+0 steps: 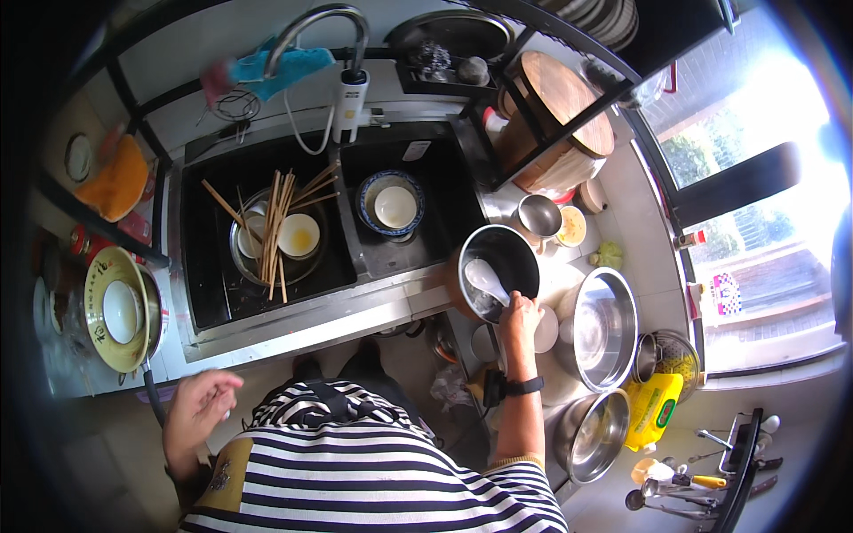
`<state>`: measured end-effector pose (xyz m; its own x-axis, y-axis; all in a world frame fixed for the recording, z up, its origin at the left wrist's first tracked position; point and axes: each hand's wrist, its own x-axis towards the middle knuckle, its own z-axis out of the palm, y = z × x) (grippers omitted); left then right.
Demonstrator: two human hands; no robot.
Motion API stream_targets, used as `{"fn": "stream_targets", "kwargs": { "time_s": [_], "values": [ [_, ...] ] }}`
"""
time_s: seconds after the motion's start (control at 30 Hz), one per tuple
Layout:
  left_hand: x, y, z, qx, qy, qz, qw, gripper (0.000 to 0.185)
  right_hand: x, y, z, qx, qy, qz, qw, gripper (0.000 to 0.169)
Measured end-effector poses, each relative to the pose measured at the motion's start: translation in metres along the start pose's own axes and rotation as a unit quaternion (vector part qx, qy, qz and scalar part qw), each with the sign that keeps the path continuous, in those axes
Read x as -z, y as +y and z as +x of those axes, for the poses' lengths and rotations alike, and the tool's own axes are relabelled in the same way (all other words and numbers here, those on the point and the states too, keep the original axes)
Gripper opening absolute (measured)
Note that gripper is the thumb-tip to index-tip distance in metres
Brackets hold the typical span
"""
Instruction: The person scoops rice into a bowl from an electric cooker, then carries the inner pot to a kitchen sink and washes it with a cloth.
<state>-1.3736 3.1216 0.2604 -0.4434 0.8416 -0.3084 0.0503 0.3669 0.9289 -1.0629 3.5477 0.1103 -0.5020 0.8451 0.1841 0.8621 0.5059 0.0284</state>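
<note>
My right hand (523,320) grips the handle of a white plastic rice spoon (488,278), whose head lies inside a dark-lined cooking pot (516,250) at the right end of the sink. My left hand (206,398) hovers at the lower left, fingers loosely curled, holding nothing. In the left sink basin, a metal bowl (234,252) holds white bowls, one with yellow liquid (298,235), with several wooden chopsticks (283,220) across it. A white bowl (394,206) sits in a blue-patterned bowl (418,190) in the right basin.
A faucet (353,40) arches over the sink. Large steel basins (623,300) (623,406) and a yellow bottle (656,410) stand at right. A small steel bowl (540,215) is behind the pot. At left is a yellow-green bowl (100,333); a black rack (566,126) overhangs the back right.
</note>
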Motion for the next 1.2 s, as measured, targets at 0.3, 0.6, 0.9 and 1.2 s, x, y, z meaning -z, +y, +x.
{"fn": "stream_targets", "kwargs": {
  "time_s": [0.3, 0.6, 0.9, 1.2],
  "values": [
    [-0.186, 0.015, 0.241, 0.084, -0.214, -0.059, 0.971, 0.048, 0.077, 0.032, -0.025, -0.024, 0.083, 0.189, 0.978, 0.029],
    [-0.312, -0.015, 0.320, 0.243, -0.220, -0.235, 0.915, 0.033, 0.066, 0.080, -0.105, -0.134, 0.101, 0.253, 0.953, 0.029],
    [-0.226, -0.013, 0.280, 0.274, -0.091, -0.258, 0.922, 0.035, 0.045, 0.083, -0.081, -0.120, 0.130, 0.262, 0.949, 0.030],
    [-0.132, -0.043, 0.214, 0.196, 0.060, -0.351, 0.914, 0.037, 0.048, 0.042, -0.034, -0.181, 0.133, 0.450, 0.865, 0.031]
  ]
}}
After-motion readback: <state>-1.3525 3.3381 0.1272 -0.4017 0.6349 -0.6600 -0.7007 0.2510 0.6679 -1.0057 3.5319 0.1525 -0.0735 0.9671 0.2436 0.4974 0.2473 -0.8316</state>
